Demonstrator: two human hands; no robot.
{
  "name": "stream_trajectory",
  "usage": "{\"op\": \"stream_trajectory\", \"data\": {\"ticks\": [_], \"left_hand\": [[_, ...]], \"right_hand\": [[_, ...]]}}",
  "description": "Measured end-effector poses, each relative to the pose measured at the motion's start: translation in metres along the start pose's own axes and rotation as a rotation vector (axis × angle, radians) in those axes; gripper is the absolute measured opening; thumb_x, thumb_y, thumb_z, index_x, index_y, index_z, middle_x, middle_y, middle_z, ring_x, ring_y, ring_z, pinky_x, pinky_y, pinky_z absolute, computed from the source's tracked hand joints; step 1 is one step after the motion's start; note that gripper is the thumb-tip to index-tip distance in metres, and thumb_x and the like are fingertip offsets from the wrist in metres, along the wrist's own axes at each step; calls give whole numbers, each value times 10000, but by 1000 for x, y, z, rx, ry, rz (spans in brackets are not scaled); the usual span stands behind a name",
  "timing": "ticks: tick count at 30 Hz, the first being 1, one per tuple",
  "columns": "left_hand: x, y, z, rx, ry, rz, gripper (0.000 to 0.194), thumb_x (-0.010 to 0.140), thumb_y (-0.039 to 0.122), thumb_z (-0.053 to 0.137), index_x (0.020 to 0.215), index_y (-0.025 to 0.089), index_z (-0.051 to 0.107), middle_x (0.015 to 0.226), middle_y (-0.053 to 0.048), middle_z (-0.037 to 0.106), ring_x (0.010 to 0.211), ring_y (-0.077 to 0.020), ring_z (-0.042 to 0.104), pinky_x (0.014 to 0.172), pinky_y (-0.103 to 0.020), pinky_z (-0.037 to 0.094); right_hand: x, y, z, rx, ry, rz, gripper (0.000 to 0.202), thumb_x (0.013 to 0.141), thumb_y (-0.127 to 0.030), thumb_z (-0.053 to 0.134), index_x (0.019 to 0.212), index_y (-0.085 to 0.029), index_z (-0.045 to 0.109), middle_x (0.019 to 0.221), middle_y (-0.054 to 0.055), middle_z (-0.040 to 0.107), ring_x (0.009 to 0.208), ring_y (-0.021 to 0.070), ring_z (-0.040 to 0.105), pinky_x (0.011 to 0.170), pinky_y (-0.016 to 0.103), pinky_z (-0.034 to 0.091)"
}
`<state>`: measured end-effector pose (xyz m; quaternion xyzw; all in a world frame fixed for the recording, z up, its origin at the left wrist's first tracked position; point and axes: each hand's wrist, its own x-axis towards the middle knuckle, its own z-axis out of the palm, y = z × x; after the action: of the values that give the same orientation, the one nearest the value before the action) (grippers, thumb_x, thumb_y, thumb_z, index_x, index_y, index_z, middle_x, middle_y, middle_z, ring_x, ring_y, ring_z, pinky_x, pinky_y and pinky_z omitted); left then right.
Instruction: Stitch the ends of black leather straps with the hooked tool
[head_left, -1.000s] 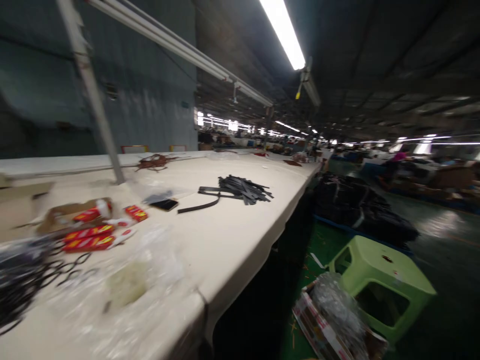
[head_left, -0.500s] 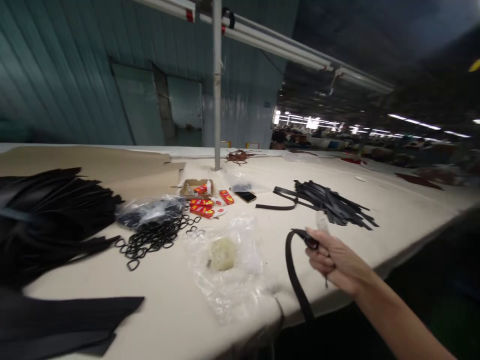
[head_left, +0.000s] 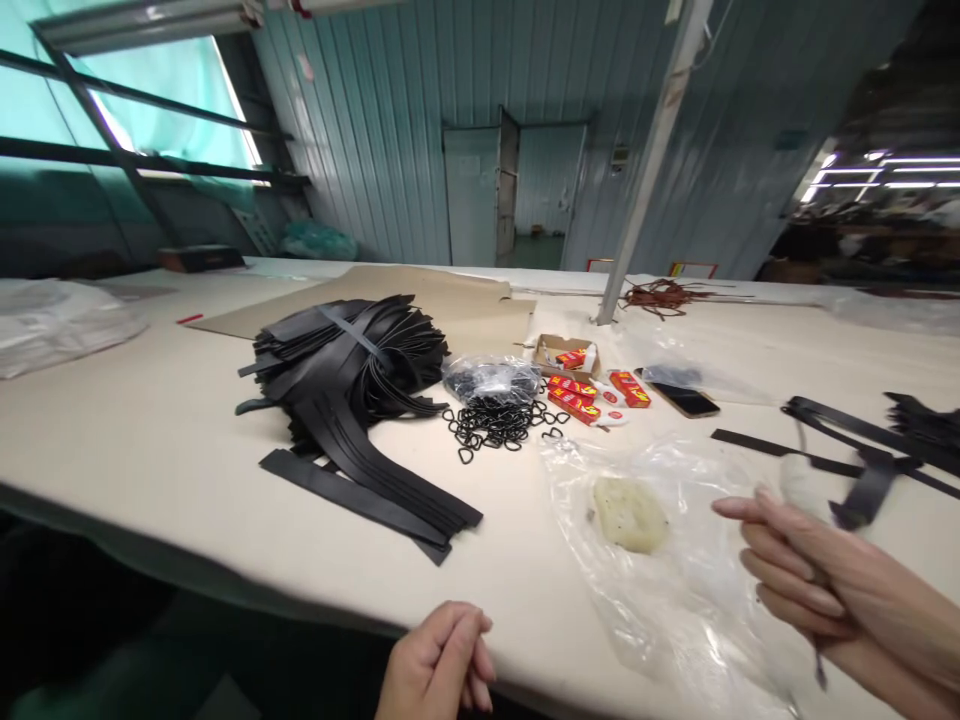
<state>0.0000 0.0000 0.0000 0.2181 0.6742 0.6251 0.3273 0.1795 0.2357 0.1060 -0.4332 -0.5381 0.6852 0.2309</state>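
Note:
My left hand (head_left: 439, 660) is at the table's front edge, fingers curled together, with nothing visible in them. Off to the right, my right hand (head_left: 817, 575) has its index finger pointing left and its other fingers curled. A blurred, whitish, translucent small bottle (head_left: 801, 482) shows above its knuckles, and a thin dark tip hangs below the palm. Just behind that hand lies a folded black strap (head_left: 870, 485). Left of it, a yellowish lump (head_left: 628, 515) rests on a clear plastic bag (head_left: 675, 610). Black D-shaped rings (head_left: 491, 425) are heaped near the middle.
A tied bundle of black strips (head_left: 345, 380) fans out on the left of the white table (head_left: 187, 430). Red glue boxes (head_left: 574, 400), a carton (head_left: 541, 352) and a phone (head_left: 686, 398) stand mid-table. A metal post (head_left: 652, 160) rises behind them. More black straps (head_left: 926, 430) lie far right.
My view has swung left. My left hand has come into view at the front edge. The black strap that was in my right hand is out of its fingers.

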Motion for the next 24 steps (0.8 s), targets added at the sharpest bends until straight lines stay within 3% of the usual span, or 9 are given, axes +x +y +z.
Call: {"op": "stream_trajectory", "data": {"ticks": [3,7,10,13,18,22,24], "left_hand": [[11,4,-17,24,107,157,363,816,479,505,896,158,655,651,-28,631,552,-153,595,534,-235,487],[19,2,-42,139,292,249,317,827,388,511,1014,165,638,711,-27,654,607,-152,623,617,-236,522],[21,0,-57,213,364,263,314,821,367,521,1041,167,625,709,-15,658,628,-150,639,634,-219,530],[24,-1,-66,284,391,300,292,817,352,536,1032,174,620,729,-11,650,660,-147,645,645,-204,524],[33,-4,-73,412,409,349,293,828,352,531,1058,190,613,835,-38,662,744,-174,656,750,-270,516],[41,-3,-74,451,379,395,289,844,329,515,1078,186,603,899,-53,673,797,-180,652,782,-284,513],[43,-1,-72,457,354,442,278,846,305,517,1077,177,603,912,-56,676,823,-180,645,795,-279,510]], "right_hand": [[-1,1,54,-42,-189,53,538,569,-636,708,814,-173,585,535,-84,204,455,54,116,394,212,108],[6,11,111,-211,-400,77,481,701,-603,602,846,-156,501,510,-102,199,454,63,102,404,204,108],[16,24,148,-419,-493,36,301,813,-464,485,807,-167,439,500,-100,213,435,73,149,403,207,147],[30,36,179,-622,-507,-60,181,849,-343,419,777,-177,428,514,-77,275,437,89,245,422,214,218],[57,53,211,-765,-385,-199,152,689,-148,619,686,-171,469,629,-9,460,611,137,419,559,243,263],[65,57,214,-755,-352,-179,200,621,-81,635,600,-172,458,577,-18,454,586,137,416,556,248,240],[62,52,210,-681,-368,-133,205,657,-119,626,579,-169,444,540,-29,422,538,116,382,522,239,232]]}}
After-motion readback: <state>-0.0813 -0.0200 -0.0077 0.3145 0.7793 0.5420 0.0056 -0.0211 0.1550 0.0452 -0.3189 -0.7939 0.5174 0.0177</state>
